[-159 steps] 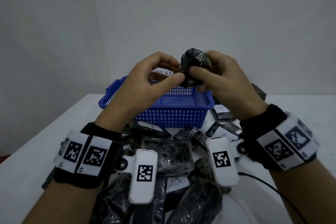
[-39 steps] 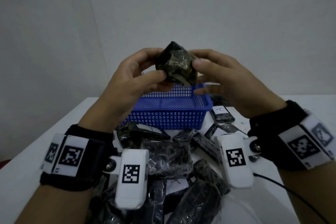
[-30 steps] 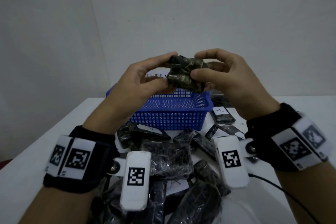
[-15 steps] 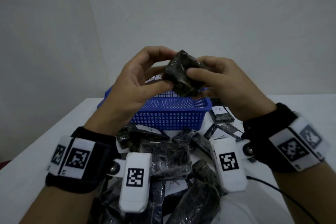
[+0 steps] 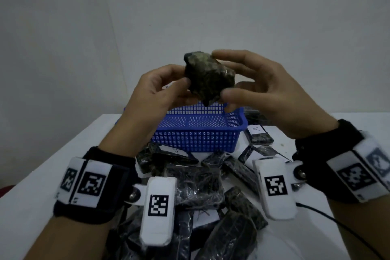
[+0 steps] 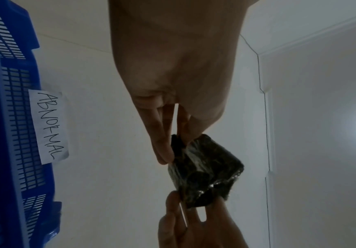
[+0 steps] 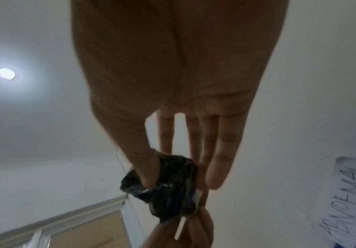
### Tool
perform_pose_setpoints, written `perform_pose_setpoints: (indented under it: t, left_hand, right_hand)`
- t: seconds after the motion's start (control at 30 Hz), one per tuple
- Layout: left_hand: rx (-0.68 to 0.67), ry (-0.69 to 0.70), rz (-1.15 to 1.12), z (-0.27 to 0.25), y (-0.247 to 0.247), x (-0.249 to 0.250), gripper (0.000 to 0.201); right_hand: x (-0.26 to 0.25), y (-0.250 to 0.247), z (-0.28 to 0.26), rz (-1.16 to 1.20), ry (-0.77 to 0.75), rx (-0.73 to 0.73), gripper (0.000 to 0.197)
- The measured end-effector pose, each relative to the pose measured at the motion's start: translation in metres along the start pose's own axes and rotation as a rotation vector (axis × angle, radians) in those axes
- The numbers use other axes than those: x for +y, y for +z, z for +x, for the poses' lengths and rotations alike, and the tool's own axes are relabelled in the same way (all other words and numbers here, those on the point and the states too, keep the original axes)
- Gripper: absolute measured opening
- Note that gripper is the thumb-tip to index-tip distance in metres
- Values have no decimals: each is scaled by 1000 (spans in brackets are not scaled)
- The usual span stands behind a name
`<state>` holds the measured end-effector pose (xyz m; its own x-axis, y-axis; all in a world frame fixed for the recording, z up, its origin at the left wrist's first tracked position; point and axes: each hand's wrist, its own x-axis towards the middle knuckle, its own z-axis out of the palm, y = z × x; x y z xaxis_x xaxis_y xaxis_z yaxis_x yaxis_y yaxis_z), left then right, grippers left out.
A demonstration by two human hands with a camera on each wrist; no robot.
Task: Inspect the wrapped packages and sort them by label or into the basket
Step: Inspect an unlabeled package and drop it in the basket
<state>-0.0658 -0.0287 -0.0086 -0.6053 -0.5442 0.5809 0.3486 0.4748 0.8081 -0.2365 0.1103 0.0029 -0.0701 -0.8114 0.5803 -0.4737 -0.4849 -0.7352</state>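
Note:
A small dark wrapped package is held in the air above the blue basket. My left hand pinches its left side between thumb and fingers. My right hand pinches the right side, index finger on top and thumb below, with the other fingers spread. The left wrist view shows the package between my left fingertips and the right hand's below. In the right wrist view my thumb presses into the package. No label shows on it.
A heap of dark wrapped packages, some with white labels marked A, lies on the white table in front of the basket. A paper reading ABNORMAL hangs on the basket's far wall. A black cable runs at right.
The package has been turned between both hands' fingertips and now shows a broader face. It sits slightly higher, and the right hand's fingers have spread out.

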Motion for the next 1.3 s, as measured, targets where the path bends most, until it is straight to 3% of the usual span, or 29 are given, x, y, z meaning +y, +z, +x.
perform_pose_setpoints:
  t: [0.13,0.23,0.37,0.47,0.53,0.63,0.77,0.9,1.07,1.2,1.3]
  left_hand:
    - [-17,-26,96,0,2,-4,15]
    - [-19,-50,149,-1,7,-5,18]
    - [35,-1,198,0,6,-6,8]
    - [91,104,283,0,0,-4,4]
    - [106,159,350,-1,-3,-4,6]
    - [57,157,358,-1,-4,-7,11]
    - [-22,140,343,1,-11,-10,22]
    - [-28,65,381,20,-22,-18,26]
    - [-84,-125,429,54,-32,-56,19]
    - [-206,-264,546,68,-43,-91,10]
    - [-245,-341,572,69,-50,-110,17]
  right_hand:
    - [7,7,6,-111,-105,253,16]
    - [12,11,7,-253,-158,317,4]
    - [9,13,6,-182,-94,258,13]
    - [4,11,5,102,152,119,31]
    - [5,10,5,154,254,64,29]
    - [12,14,6,101,197,125,19]
    - [27,18,8,-100,115,255,23]
    - [33,15,30,-227,149,287,16]
    - [45,-4,97,-701,263,94,13]
    - [76,-6,158,-999,390,-175,12]
    - [112,-2,194,-1185,488,-395,11]
